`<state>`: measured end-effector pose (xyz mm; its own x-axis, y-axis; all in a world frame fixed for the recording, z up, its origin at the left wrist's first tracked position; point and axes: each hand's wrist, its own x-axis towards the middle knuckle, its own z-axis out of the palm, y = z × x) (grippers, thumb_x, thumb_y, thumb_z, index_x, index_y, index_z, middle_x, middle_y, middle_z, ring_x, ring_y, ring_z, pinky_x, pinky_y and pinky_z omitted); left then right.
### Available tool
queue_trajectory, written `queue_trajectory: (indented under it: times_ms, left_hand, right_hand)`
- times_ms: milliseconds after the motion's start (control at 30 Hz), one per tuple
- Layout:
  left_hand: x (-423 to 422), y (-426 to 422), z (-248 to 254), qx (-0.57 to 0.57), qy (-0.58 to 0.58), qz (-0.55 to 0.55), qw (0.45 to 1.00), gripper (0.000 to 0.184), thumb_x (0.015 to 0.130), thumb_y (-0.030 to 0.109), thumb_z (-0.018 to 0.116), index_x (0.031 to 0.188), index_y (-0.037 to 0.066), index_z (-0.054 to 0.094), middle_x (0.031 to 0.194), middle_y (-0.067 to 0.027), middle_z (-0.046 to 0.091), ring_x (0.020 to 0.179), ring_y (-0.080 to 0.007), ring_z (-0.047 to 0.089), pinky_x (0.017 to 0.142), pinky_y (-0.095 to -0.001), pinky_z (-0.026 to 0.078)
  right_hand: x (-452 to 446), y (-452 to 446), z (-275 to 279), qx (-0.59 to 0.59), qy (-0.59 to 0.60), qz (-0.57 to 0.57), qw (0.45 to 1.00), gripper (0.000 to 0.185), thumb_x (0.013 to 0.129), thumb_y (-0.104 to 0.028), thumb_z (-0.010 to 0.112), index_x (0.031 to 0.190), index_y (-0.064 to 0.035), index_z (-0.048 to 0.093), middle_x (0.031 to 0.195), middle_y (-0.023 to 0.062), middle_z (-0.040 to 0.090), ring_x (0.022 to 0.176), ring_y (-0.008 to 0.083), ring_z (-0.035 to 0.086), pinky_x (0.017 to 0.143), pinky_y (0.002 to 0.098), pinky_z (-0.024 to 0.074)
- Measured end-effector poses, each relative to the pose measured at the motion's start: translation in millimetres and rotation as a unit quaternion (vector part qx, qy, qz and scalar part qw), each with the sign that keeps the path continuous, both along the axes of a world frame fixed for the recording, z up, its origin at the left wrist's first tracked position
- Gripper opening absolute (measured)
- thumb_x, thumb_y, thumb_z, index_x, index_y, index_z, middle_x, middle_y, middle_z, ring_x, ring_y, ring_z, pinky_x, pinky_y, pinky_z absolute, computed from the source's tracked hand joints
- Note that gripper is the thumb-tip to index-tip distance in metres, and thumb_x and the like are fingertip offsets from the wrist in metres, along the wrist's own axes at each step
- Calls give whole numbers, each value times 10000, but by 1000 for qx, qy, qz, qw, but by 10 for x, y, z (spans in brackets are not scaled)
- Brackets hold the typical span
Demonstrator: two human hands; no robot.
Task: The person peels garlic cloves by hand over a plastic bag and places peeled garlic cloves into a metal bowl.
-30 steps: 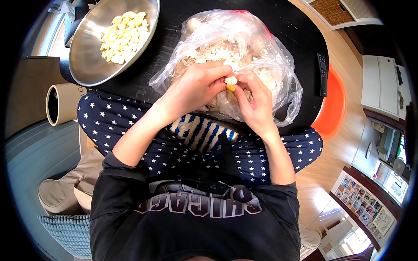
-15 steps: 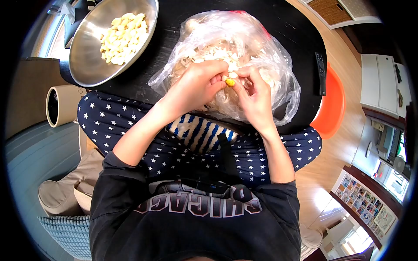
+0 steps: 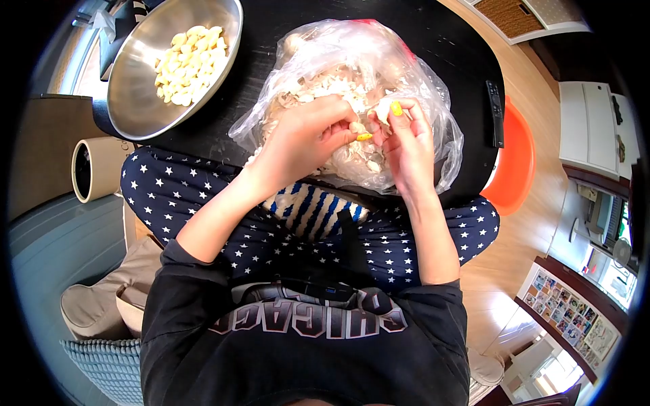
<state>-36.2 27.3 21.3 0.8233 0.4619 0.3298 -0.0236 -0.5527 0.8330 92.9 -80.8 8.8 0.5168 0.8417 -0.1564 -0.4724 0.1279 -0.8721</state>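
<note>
My left hand (image 3: 301,139) is closed over a clear plastic bag (image 3: 332,40), pinching a garlic clove (image 3: 356,126) between thumb and fingers. Just to its right, my right hand (image 3: 412,145) pinches a pale flake of garlic skin (image 3: 383,110) against its raised, yellow-nailed thumb. The two hands are slightly apart. Beneath them the open bag holds loose garlic skins (image 3: 345,78) and what look like whole bulbs, partly hidden by plastic. At the upper left, a steel bowl (image 3: 128,101) contains a heap of peeled garlic cloves (image 3: 191,64).
The bag and bowl rest on a black table (image 3: 467,40). A remote control (image 3: 495,115) lies near its right edge, beside an orange chair (image 3: 518,162). My crossed legs and a striped cloth (image 3: 315,210) are close below the bag. A beige cylindrical container (image 3: 101,166) is at the left.
My hands have drawn apart. The right hand has turned and moved a little right, its thumb now raised with the skin, while the left keeps its pinch.
</note>
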Motion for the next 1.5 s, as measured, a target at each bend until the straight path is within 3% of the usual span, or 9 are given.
queue_trajectory:
  times_ms: [200, 500, 733, 867, 1000, 1167, 1233, 1400, 1500]
  left_hand:
    - [21, -22, -169, 119, 27, -54, 991, 202, 735, 40, 647, 920, 30, 567, 774, -89, 573, 672, -199, 588, 588, -310, 464]
    - [31, 13, 38, -17, 3, 16, 1000, 248, 730, 59, 681, 942, 7, 564, 752, -63, 552, 628, -114, 530, 556, -229, 434]
    - [60, -29, -91, -15, 52, 45, 998, 185, 806, 128, 607, 891, 12, 490, 772, -127, 551, 692, -288, 567, 590, -343, 447]
    - [75, -12, -119, 99, 7, 68, 993, 106, 884, 90, 473, 925, -4, 498, 752, -169, 525, 689, -326, 545, 611, -351, 425]
    - [97, -48, -106, 89, 8, 100, 991, 118, 901, 89, 439, 915, -10, 502, 747, -171, 518, 692, -312, 537, 619, -341, 420]
    - [140, -84, -56, -78, -32, 116, 990, 157, 912, 112, 421, 865, -27, 477, 715, -194, 509, 685, -366, 532, 590, -375, 407]
    - [158, -76, -67, -88, -33, 120, 988, 163, 914, 116, 421, 876, -31, 480, 726, -199, 519, 685, -363, 535, 596, -375, 410]
    - [108, 49, -3, -95, 21, 143, 985, 154, 906, 112, 428, 908, -30, 487, 748, -207, 540, 702, -367, 543, 614, -392, 418]
    - [77, 169, 7, 108, 43, 132, 984, 145, 913, 132, 436, 909, -2, 494, 807, -181, 536, 738, -358, 519, 634, -363, 416]
  right_hand:
    - [59, -8, -3, -19, 47, 27, 998, 201, 922, -148, 471, 1061, -14, 526, 897, 82, 595, 719, 100, 527, 618, 202, 425]
    - [-32, 0, 59, -5, -62, -7, 998, 193, 901, -100, 509, 1067, -2, 513, 932, 64, 586, 787, 89, 543, 712, 201, 436]
    - [-214, 3, -72, 21, -118, -48, 992, 113, 874, -50, 545, 962, -11, 487, 970, 71, 561, 935, 94, 525, 836, 227, 417]
    - [-266, 82, 14, -11, -341, -71, 937, 120, 862, -22, 527, 980, -14, 505, 874, 38, 539, 801, 85, 500, 733, 236, 418]
    - [-309, 154, 27, 14, -520, -112, 847, 104, 850, 9, 497, 953, 0, 505, 797, 119, 500, 672, 211, 505, 620, 270, 415]
    - [-299, 245, -12, 30, -488, -138, 861, 55, 865, -8, 473, 916, 3, 491, 742, 117, 486, 616, 201, 495, 571, 277, 405]
    - [-276, 233, -26, -29, -339, -97, 935, 49, 898, -59, 459, 893, -11, 469, 704, 65, 491, 586, 108, 471, 537, 234, 386]
    - [-177, 294, 15, 31, -146, -75, 986, 94, 934, -142, 445, 892, -59, 450, 691, -11, 464, 579, 31, 396, 506, 177, 348]
    - [-71, 289, 54, 57, 15, -82, 995, 88, 935, -151, 442, 901, -74, 468, 703, -17, 458, 590, 31, 367, 505, 171, 331]
